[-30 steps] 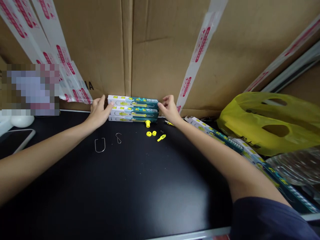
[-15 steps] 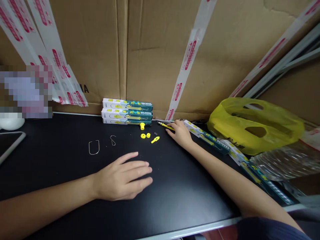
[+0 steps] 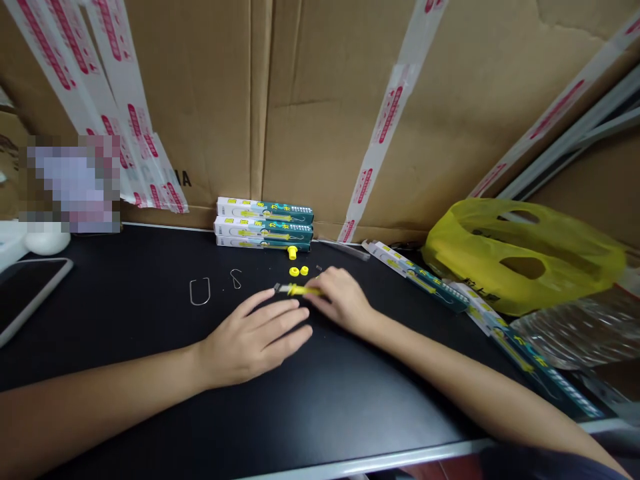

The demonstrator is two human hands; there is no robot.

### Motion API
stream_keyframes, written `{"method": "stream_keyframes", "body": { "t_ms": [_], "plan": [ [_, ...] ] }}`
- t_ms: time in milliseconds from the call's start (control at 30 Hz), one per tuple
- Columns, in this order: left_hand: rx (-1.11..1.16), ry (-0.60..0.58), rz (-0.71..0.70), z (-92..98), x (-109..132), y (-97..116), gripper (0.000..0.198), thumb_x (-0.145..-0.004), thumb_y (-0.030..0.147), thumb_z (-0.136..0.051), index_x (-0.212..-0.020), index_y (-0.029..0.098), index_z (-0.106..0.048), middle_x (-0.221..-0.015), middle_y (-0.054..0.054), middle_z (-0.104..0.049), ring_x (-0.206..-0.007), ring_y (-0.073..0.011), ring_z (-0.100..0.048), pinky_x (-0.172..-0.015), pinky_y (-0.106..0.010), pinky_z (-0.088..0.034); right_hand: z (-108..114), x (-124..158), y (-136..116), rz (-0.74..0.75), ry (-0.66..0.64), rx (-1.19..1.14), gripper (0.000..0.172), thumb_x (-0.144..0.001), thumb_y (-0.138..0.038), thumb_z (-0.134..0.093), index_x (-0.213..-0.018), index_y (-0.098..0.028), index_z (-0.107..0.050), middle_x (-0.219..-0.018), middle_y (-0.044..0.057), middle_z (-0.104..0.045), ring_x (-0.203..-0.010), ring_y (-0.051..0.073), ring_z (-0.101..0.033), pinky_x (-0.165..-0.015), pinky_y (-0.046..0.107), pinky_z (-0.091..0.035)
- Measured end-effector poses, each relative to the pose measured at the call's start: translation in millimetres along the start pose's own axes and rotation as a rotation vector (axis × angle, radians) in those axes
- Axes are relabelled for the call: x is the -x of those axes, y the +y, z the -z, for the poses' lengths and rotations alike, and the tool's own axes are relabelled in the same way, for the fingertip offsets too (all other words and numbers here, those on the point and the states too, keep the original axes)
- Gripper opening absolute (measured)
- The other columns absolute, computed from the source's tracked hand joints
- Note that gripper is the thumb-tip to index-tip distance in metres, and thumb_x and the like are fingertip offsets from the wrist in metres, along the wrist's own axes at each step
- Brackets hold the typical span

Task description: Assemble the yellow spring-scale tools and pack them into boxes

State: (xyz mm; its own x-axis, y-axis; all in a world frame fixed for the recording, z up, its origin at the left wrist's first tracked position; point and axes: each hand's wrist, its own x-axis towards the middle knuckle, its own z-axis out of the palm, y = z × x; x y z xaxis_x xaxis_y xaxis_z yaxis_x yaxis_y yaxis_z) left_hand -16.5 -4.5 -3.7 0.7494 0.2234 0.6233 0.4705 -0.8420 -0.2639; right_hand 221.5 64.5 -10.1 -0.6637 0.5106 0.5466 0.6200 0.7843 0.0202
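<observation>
My right hand [image 3: 345, 300] is closed on a slim yellow rod [image 3: 299, 290] with a grey and black end, held above the black table and pointing left. My left hand [image 3: 255, 337] is open, palm down, fingers apart. Its index fingertip is at the rod's black end; whether they touch I cannot tell. Beyond the hands lie a yellow cap [image 3: 293, 253], two yellow rings, one of them the left ring [image 3: 294, 272], and a small spring [image 3: 319, 267]. A flat yellow piece is mostly hidden by my right hand. To the left lie a U-shaped wire [image 3: 200, 293] and a wire hook [image 3: 236, 280].
Stacked printed boxes [image 3: 265, 230] stand against the cardboard wall [image 3: 330, 120]. A clear tube [image 3: 347, 249] lies at the back. Along the right are more boxes [image 3: 420, 277], a yellow plastic bag [image 3: 525, 267] and clear plastic [image 3: 565, 330]. A phone-like device [image 3: 33, 293] lies left.
My right hand has brought the yellow rod left and nearer, from the back of the table to my left hand's fingertips. My left hand stays open. The view has shifted slightly left.
</observation>
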Motion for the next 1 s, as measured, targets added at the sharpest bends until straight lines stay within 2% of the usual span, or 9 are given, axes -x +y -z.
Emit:
{"method": "stream_keyframes", "body": {
  "t_ms": [100,167,233,400,567,667,767,833,1000],
  "plan": [
    [-0.109,-0.106,0.178,-3.2,-2.6,-0.1,0.021,-0.092,0.020,-0.049,-0.111,0.015,-0.058,-0.104,-0.008,-0.070,-0.095,-0.0215,-0.063,-0.087,-0.038,-0.043,0.0,2.7,-37.8,0.182,-0.049,-0.086,0.018,-0.095,-0.028,-0.045,-0.086,-0.020,-0.058,-0.073,0.004,-0.064,-0.067,0.019,-0.054,-0.060,0.032,-0.039],
    [-0.100,-0.203,0.221,-6.4,-2.8,-1.5,0.017,-0.095,0.023,-0.044,-0.099,0.016,-0.059,-0.085,-0.005,-0.068,-0.076,-0.0189,-0.061,-0.070,-0.033,-0.042,0.7,4.8,-45.9,0.149,-0.022,-0.188,0.016,-0.095,-0.028,-0.046,-0.089,-0.021,-0.058,-0.075,0.004,-0.064,-0.067,0.018,-0.054,-0.062,0.031,-0.041],
    [-0.056,-0.273,0.245,-9.3,-1.4,-4.5,0.022,-0.097,0.021,-0.038,-0.090,0.017,-0.058,-0.076,-0.003,-0.064,-0.069,-0.0178,-0.058,-0.063,-0.032,-0.038,1.2,5.5,-41.8,0.035,0.001,-0.323,0.013,-0.093,-0.030,-0.051,-0.090,-0.020,-0.059,-0.077,0.003,-0.064,-0.067,0.016,-0.055,-0.063,0.029,-0.043],
    [0.014,-0.347,0.419,-11.6,2.3,-15.7,0.027,-0.098,0.023,-0.032,-0.095,0.016,-0.058,-0.079,-0.004,-0.064,-0.072,-0.0193,-0.058,-0.068,-0.033,-0.039,-2.1,3.1,-17.9,-0.325,0.017,-0.640,0.019,-0.088,-0.037,-0.059,-0.085,-0.018,-0.061,-0.065,-0.001,-0.054,-0.054,0.011,-0.045,-0.053,0.024,-0.039],
    [0.056,-0.351,0.431,-11.5,2.0,-19.0,0.020,-0.096,0.024,-0.038,-0.098,0.018,-0.057,-0.085,-0.004,-0.065,-0.077,-0.0201,-0.059,-0.071,-0.035,-0.040,-5.0,3.7,-21.2,-0.356,0.025,-0.786,0.021,-0.086,-0.038,-0.062,-0.083,-0.017,-0.063,-0.061,-0.002,-0.052,-0.053,0.010,-0.045,-0.050,0.024,-0.038],
    [0.105,-0.356,0.384,-13.2,3.1,-17.7,0.022,-0.097,0.025,-0.036,-0.094,0.018,-0.057,-0.083,-0.002,-0.065,-0.076,-0.0196,-0.060,-0.068,-0.033,-0.041,-1.0,3.6,-25.5,-0.246,0.011,-0.747,0.019,-0.088,-0.036,-0.060,-0.083,-0.018,-0.063,-0.066,0.000,-0.057,-0.057,0.012,-0.050,-0.055,0.026,-0.042],
    [0.134,-0.353,0.405,-16.0,4.9,-17.7,0.026,-0.098,0.026,-0.033,-0.093,0.018,-0.058,-0.081,-0.003,-0.065,-0.076,-0.0197,-0.061,-0.068,-0.033,-0.043,1.1,-0.6,-17.7,-0.142,0.090,-0.583,0.021,-0.096,-0.030,-0.045,-0.092,-0.019,-0.062,-0.083,0.006,-0.063,-0.079,0.018,-0.057,-0.076,0.035,-0.046],
    [0.158,-0.354,0.443,-17.3,5.7,-18.4,0.026,-0.098,0.027,-0.033,-0.093,0.018,-0.058,-0.083,-0.004,-0.065,-0.077,-0.0197,-0.061,-0.070,-0.033,-0.045,-2.1,-5.3,-7.4,-0.156,0.116,-0.366,0.021,-0.095,-0.026,-0.043,-0.102,-0.019,-0.061,-0.097,0.009,-0.062,-0.093,0.022,-0.055,-0.085,0.041,-0.043],
    [0.210,-0.369,0.456,-15.1,4.0,-18.8,0.025,-0.097,0.027,-0.035,-0.093,0.018,-0.058,-0.082,-0.003,-0.064,-0.077,-0.0193,-0.062,-0.071,-0.033,-0.046,-19.1,-18.2,11.0,-0.235,-0.027,0.002,0.032,-0.086,-0.029,-0.060,-0.117,-0.020,-0.061,-0.122,0.013,-0.055,-0.116,0.030,-0.045,-0.092,0.046,-0.040]
  ]
}}
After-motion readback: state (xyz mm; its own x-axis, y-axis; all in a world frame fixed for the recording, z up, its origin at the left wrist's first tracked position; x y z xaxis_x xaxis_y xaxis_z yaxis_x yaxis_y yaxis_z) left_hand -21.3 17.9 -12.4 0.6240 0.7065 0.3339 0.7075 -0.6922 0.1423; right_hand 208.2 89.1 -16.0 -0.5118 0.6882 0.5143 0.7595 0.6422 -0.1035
